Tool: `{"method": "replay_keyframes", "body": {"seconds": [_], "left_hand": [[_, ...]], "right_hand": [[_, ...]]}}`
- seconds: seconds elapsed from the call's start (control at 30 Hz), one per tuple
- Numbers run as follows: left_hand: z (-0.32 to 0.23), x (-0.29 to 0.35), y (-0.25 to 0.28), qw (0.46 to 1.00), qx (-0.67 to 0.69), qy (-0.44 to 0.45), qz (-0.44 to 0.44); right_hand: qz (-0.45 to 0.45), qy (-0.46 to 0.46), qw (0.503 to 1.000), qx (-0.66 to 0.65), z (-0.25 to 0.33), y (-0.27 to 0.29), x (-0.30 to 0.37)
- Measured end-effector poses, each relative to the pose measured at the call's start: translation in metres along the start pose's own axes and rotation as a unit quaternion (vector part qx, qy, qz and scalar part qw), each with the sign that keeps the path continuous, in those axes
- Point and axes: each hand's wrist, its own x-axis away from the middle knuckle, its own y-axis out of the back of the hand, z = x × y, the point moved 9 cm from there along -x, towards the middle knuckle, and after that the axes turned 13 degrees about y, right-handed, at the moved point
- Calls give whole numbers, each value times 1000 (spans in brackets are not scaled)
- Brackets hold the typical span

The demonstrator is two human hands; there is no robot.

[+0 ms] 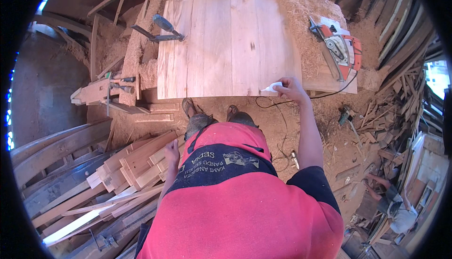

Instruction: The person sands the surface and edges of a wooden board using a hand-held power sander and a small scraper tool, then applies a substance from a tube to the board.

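My right hand (292, 89) is closed around a small white squeeze bottle (272, 87) with a narrow nozzle. The nozzle points left, close over the near right part of a pale wooden panel (221, 47) made of several boards side by side; I cannot tell whether it touches the wood. A dark mark shows on the panel's near edge beside the nozzle. My left hand (173, 152) hangs low at my left side, away from the panel, near stacked planks; its fingers are mostly hidden. A bar clamp (162, 29) with a blue handle sits on the panel's left edge.
An orange electric planer (339, 49) lies right of the panel, its cord (325, 95) trailing to the floor. Shavings (301, 0) heap behind the panel. Another clamp (117, 87) grips wood at left. Stacked planks (136, 165) lie lower left. Another person (398, 207) sits lower right.
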Motion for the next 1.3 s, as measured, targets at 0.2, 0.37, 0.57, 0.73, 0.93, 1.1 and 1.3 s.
{"method": "replay_keyframes", "body": {"seconds": [0.2, 0.37, 0.57, 0.73, 0.93, 1.1, 1.3], "left_hand": [[-11, -1, -2, 999, -29, 29, 4], [-11, 1, 2, 999, -22, -3, -38], [-7, 3, 1, 1000, -3, 2, -26], [-6, 3, -1, 1000, 9, 17, -7], [-14, 5, 5, 999, 5, -35, -41], [-7, 3, 7, 999, -5, -24, -44], [-15, 6, 10, 999, -1, -28, -45]], "right_hand": [[-6, 10, 1000, -13, -6, 3, -1], [-22, 12, 999, -23, -5, 3, 0], [-36, 21, 999, -30, 2, 2, 1], [-47, 20, 998, -37, 0, 3, 2], [-64, 35, 997, -28, 4, 3, 2], [-65, 42, 996, -36, 2, 1, 3], [-31, 13, 999, -16, -3, -2, 4]]}}
